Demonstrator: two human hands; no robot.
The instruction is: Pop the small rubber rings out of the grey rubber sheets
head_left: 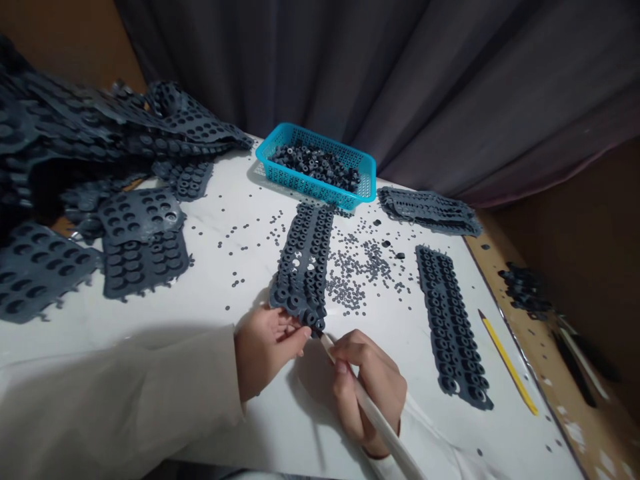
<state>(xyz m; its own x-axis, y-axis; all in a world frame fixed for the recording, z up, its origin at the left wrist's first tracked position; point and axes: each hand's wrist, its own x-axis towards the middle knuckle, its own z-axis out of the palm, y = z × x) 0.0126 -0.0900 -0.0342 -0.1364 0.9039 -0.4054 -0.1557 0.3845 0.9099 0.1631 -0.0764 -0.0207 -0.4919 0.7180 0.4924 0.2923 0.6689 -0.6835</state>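
Observation:
My left hand (273, 343) grips the near end of a dark grey moulded rubber sheet (305, 257), thumb on top and fingers beneath. Rows of ring-shaped parts stand on this sheet, with a few holes through its middle. In my right hand (370, 387) is a white pen-like stick (376, 420), held like a pencil. Its dark tip meets the ring at the sheet's near corner, beside my left thumb. Many tiny dark discs (350, 287) lie scattered to the right of the sheet.
A blue basket (367, 180) of small black rings stands at the back. Rubber sheets (145, 260) pile up on the left. A long strip (453, 327) and a yellow pencil (507, 363) lie right; a stacked bundle (430, 210) is behind them. A grey curtain (350, 67) hangs beyond the table.

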